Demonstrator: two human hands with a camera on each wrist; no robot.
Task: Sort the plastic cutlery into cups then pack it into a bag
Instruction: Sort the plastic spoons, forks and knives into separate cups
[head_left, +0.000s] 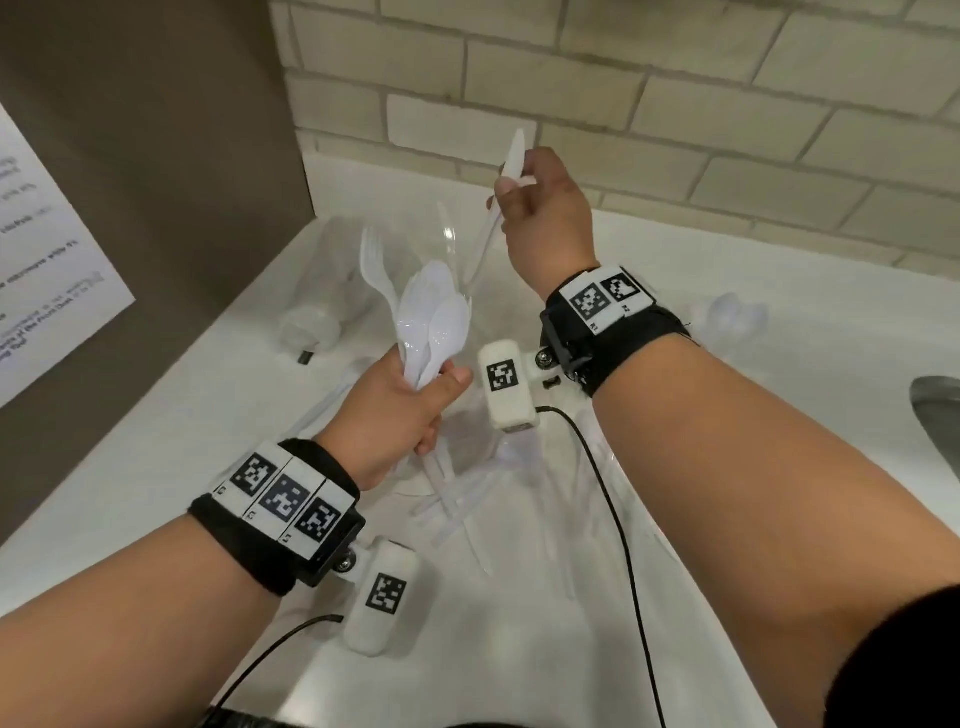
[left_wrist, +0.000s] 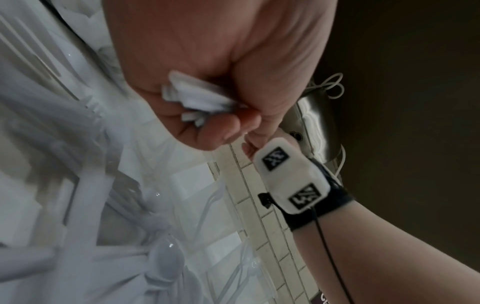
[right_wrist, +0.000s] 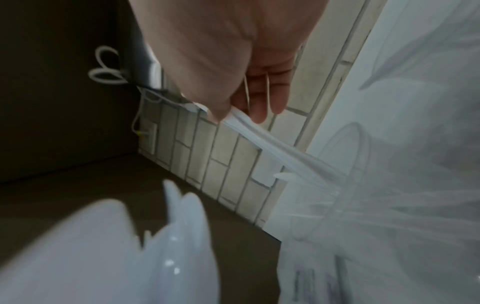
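White counter (head_left: 519, 649) runs along a tile wall (head_left: 675, 78), w/ a brown panel (head_left: 156, 130) on the left carrying a printed sheet (head_left: 47, 249). Sink edge (head_left: 940, 415) shows at far right. Loose white cutlery (head_left: 457, 493) lies scattered on the counter below the hands, handles crossing. A clear cup (head_left: 311, 322) lies on its side near the panel; another clear cup (head_left: 452, 249) stands further back btwn the hands, cutlery in it.

Left hand (head_left: 400, 415) — fist wrapped tight round a bundle of spoons and forks (head_left: 431, 322), heads up; handle ends poke out under the fist in the left wrist view.

Right hand (head_left: 545, 208) raised above the standing cup, fingers and thumb pinching a few knives (head_left: 511, 156) — lower ends angle down toward the cup.
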